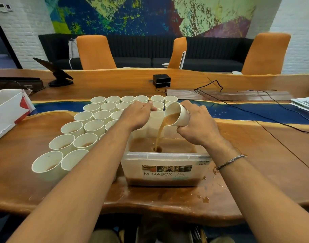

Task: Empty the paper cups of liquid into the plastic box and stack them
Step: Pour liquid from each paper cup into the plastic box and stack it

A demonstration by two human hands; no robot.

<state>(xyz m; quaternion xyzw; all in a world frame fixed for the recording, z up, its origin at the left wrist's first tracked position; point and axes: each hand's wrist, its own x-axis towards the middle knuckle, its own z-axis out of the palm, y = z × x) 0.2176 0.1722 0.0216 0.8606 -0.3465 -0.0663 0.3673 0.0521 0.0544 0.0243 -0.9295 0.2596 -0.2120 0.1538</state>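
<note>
My right hand (pixel 197 124) grips a white paper cup (pixel 181 114), tilted to the left above the clear plastic box (pixel 165 156). Brown liquid runs from the cup in a stream into the box, which holds a shallow brown pool. My left hand (pixel 138 114) reaches over the box's far left corner and its fingers curl on the rim there. Several more white paper cups (pixel 90 126) stand upright in rows left of and behind the box, many with brown liquid in them.
A white cardboard box (pixel 8 109) sits at the left table edge. A small black device (pixel 161 80) and black cables (pixel 238 102) lie beyond the cups. Papers (pixel 305 103) rest at far right. Brown spills (pixel 205 199) mark the table near the box.
</note>
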